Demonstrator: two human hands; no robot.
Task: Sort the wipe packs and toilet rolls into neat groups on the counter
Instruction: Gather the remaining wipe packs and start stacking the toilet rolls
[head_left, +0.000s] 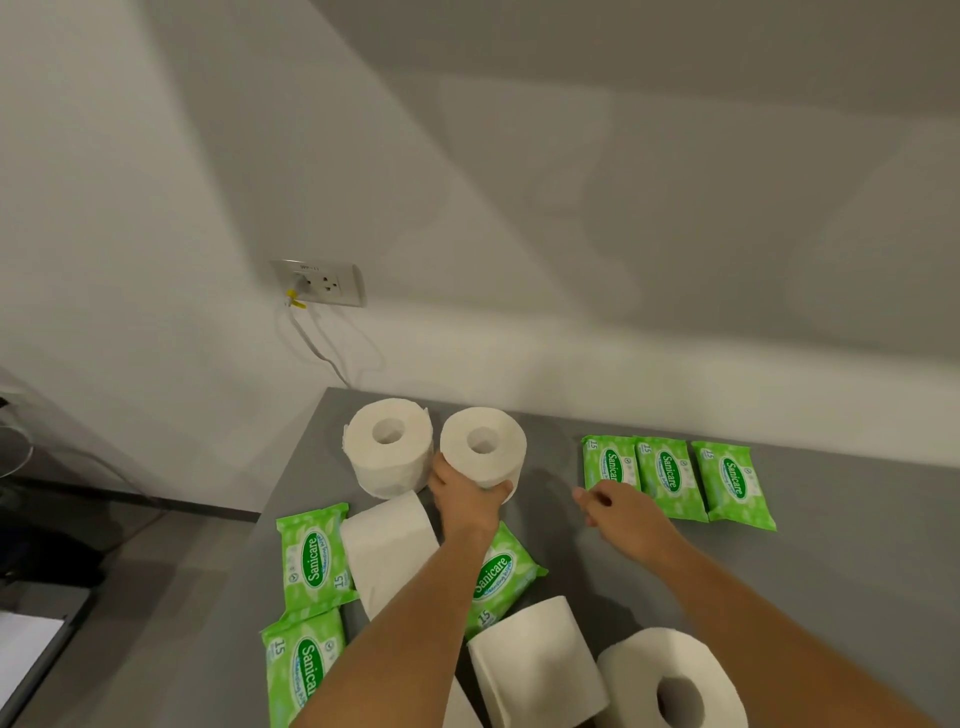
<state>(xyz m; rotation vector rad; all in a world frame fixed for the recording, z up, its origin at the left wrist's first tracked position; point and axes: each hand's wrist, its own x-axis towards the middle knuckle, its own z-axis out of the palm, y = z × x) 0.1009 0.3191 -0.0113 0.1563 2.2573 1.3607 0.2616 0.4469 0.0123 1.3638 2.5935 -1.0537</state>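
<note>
Our left hand (465, 499) is wrapped around the lower side of an upright toilet roll (483, 447), thumb on one flank and fingers curling round the other, closed firmly on it; we cannot tell whether the roll is resting on the counter (831, 571) or just above it. Our right hand (623, 519) holds nothing: its fingers are loosely spread and hover at the near end of the leftmost pack in the row of three wipe packs (675, 478), perhaps touching it, though that is not clear. The held roll sits just beside a second upright roll (388, 447) at the back left, which we read as the start of the roll group, standing on end so they pack tidily. The three packs lie flat, side by side, edges touching, well apart from the rolls, so that looks like the wipe group. Nearer us the rest is unsorted: a roll on its side (387, 551) between two packs (311, 558), a pack (498, 577) under our left forearm, another pack (304, 670) at the near left, and two more rolls (535, 660) at the near edge.
</note>
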